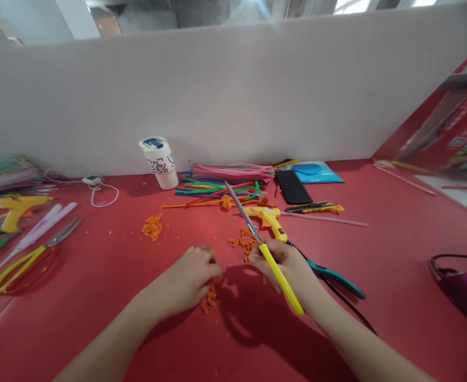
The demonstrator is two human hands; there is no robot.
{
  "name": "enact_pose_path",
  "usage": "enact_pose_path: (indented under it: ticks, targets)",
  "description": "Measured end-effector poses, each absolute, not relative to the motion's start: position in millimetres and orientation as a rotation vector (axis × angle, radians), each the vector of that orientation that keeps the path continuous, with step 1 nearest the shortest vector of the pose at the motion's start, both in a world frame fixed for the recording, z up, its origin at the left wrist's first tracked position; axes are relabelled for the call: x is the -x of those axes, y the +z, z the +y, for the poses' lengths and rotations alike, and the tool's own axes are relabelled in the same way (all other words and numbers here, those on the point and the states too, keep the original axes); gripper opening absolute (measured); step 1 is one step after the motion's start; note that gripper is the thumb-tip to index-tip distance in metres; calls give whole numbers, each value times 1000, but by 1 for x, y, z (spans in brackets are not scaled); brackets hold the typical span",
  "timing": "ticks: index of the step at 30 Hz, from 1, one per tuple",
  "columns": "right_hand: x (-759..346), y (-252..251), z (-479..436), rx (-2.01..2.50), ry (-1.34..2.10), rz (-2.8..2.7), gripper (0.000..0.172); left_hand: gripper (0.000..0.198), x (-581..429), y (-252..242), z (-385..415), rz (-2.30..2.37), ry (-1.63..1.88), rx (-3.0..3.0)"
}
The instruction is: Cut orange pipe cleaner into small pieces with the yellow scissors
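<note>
My right hand [287,265] is wrapped around a pair of scissors [275,268] with yellow handles. Their metal blades point up and away to the left, above a yellow hot glue gun [271,217]. Fingers curled down, my left hand [193,276] is low over the table beside short cut pieces of orange pipe cleaner [210,301]; its fingertips are hidden, so what they pinch does not show. Another group of orange bits [244,241] lies just beyond my right hand. Farther left sits a small heap of orange bits [152,227].
Colourful pipe cleaners [233,174] lie by the white partition [233,101], between a white tumbler [160,164] and a black phone [294,187]. A utility knife [316,207] and teal-handled pliers [338,280] are to the right. Yellow-and-red-handled scissors [34,260] lie at left on the red table [109,318].
</note>
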State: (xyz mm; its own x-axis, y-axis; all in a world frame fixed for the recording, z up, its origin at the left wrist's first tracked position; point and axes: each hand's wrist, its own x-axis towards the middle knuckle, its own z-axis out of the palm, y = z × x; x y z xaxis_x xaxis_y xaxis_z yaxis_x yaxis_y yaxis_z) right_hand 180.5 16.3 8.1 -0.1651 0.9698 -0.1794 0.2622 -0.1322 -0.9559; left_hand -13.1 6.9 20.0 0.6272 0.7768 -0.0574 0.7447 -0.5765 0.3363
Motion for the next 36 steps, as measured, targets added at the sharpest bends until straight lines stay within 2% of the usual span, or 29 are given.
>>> enact_pose_path:
  ticks: [10,16,20,23,29,36]
  targets:
    - [-181,4,18,1425,1302,-1524,24,21,13,18,9,1191,96,-2492]
    - [-177,-7,15,1427,1260,-1649,17,12,14,22,13,1361,170,-2344]
    - [-167,-5,7,1407,1558,-1612,6,14,22,18,18,1461,178,-2335]
    - [-157,-4,-1,1403,1714,-1633,10,12,30,9,24,1537,184,-2321]
    - [-159,-11,2,1585,1228,-1838,5,9,35,-1,27,1633,199,-2322]
    - [-176,-3,18,1544,1168,-1633,7,15,22,21,12,1341,174,-2346]
